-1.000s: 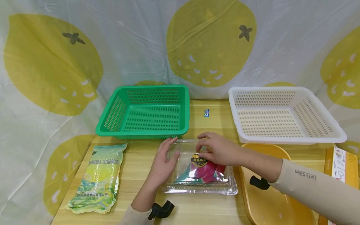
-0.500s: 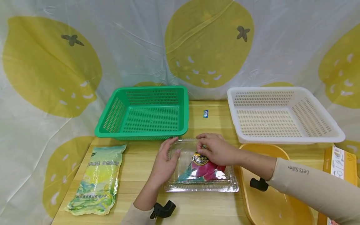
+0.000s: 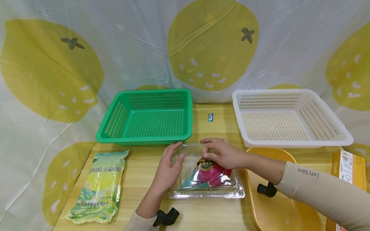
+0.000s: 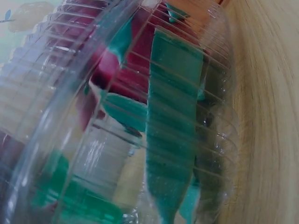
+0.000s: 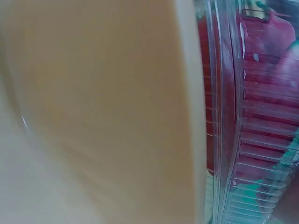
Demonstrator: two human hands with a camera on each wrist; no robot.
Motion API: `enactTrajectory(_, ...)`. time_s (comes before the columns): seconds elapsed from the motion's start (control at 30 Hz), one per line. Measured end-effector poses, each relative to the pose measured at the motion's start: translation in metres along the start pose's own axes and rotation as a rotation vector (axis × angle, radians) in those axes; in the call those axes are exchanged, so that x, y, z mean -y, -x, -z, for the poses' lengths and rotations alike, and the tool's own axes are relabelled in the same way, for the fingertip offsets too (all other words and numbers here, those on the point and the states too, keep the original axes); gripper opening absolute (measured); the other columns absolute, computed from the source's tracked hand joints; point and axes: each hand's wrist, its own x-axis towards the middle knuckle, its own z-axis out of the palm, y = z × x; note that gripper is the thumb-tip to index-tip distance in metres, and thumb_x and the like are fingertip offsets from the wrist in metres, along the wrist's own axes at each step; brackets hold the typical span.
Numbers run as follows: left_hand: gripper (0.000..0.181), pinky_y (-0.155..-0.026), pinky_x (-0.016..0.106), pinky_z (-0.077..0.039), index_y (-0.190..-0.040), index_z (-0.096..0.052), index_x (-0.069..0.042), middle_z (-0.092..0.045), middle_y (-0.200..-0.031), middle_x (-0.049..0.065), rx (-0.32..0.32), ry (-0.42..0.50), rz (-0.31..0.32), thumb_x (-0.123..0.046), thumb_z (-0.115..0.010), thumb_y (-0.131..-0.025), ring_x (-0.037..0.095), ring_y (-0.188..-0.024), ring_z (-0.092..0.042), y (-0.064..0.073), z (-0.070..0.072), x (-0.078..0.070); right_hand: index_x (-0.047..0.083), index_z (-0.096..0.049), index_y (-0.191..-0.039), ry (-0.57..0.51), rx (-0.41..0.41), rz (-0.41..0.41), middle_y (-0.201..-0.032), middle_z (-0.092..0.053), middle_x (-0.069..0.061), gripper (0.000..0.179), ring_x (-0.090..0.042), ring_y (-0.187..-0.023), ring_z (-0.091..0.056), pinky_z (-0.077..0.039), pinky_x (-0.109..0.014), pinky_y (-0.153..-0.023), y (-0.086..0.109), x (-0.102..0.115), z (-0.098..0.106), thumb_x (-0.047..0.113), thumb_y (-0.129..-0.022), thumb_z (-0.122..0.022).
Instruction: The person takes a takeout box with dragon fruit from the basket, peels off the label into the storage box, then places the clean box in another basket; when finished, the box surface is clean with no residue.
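A clear plastic clamshell box (image 3: 189, 160) lies on the wooden table in the head view, with a magenta and green fruit-like thing (image 3: 213, 177) inside. A black and gold label (image 3: 206, 164) is stuck on its lid. My left hand (image 3: 167, 170) rests along the lid's left side, fingers fairly straight and thumb out. With curled fingers, my right hand (image 3: 224, 154) pinches at the label's upper left edge. Close up in the left wrist view, a green strip (image 4: 173, 121) shows through the ribbed wall. The right wrist view catches magenta contents (image 5: 266, 107) behind clear plastic.
A green basket (image 3: 144, 140) stands behind to the left, a white basket (image 3: 297, 143) to the right. An orange tray (image 3: 274, 211) sits under the right forearm, beside an orange box (image 3: 358, 171). A printed bag (image 3: 99, 183) lies left. A small blue packet (image 3: 210, 117) lies between the baskets.
The right fingertips make small movements at the label's edge, and the label's visible part shifts slightly. The left hand stays in place on the lid. The head view drifts a little.
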Motion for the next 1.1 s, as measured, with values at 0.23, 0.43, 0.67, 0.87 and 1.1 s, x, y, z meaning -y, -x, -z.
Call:
enactTrajectory(0.23, 0.046, -0.12, 0.067, -0.026, -0.149, -0.051, -0.02, -0.037, -0.162, 0.01, 0.01, 0.014, 0.008, -0.017, -0.06, -0.103, 0.04, -0.152, -0.032, 0.0, 0.001, 0.005, 0.005, -0.057, -0.096, -0.415, -0.029, -0.104, -0.145, -0.059, -0.023, 0.023, -0.044, -0.139, -0.051, -0.043, -0.056, -0.115, -0.001, -0.004, 0.018, 0.02, -0.109, -0.047)
enactTrajectory(0.43, 0.047, -0.121, 0.068, -0.024, -0.148, -0.052, -0.018, -0.036, -0.162, 0.013, 0.027, 0.042, -0.01, -0.015, -0.06, -0.103, 0.04, -0.152, -0.031, -0.001, -0.002, 0.005, 0.004, -0.063, -0.102, -0.421, -0.158, -0.137, -0.113, -0.071, -0.014, 0.013, -0.027, -0.108, -0.065, -0.054, -0.027, -0.091, 0.012, -0.004, 0.027, 0.016, -0.103, -0.06)
enactTrajectory(0.67, 0.046, -0.12, 0.069, -0.025, -0.149, -0.051, -0.018, -0.036, -0.163, 0.011, 0.028, 0.016, 0.0, -0.017, -0.06, -0.103, 0.04, -0.153, -0.031, 0.001, -0.003, 0.006, 0.015, -0.07, -0.1, -0.275, -0.223, -0.187, -0.093, -0.065, -0.003, 0.007, -0.018, -0.086, -0.059, -0.051, -0.026, -0.076, 0.054, 0.0, 0.051, 0.022, -0.099, -0.068)
enactTrajectory(0.87, 0.046, -0.118, 0.07, -0.026, -0.149, -0.051, -0.022, -0.037, -0.163, 0.009, 0.027, 0.0, 0.004, -0.019, -0.06, -0.103, 0.041, -0.152, -0.033, 0.002, 0.0, 0.006, 0.024, -0.071, -0.097, -0.01, -0.321, -0.193, -0.087, -0.069, 0.009, 0.005, -0.005, -0.08, -0.06, -0.052, -0.022, -0.07, 0.101, -0.006, 0.063, 0.02, -0.095, -0.073)
enactTrajectory(1.1, 0.047, -0.119, 0.069, -0.026, -0.149, -0.051, -0.017, -0.038, -0.162, 0.01, 0.017, -0.005, -0.011, -0.017, -0.06, -0.103, 0.042, -0.151, -0.033, 0.001, 0.004, 0.008, 0.029, -0.071, -0.096, 0.114, -0.363, -0.208, -0.084, -0.068, 0.017, 0.016, 0.0, -0.075, -0.059, -0.048, -0.021, -0.062, 0.141, -0.031, 0.064, 0.015, -0.092, -0.076)
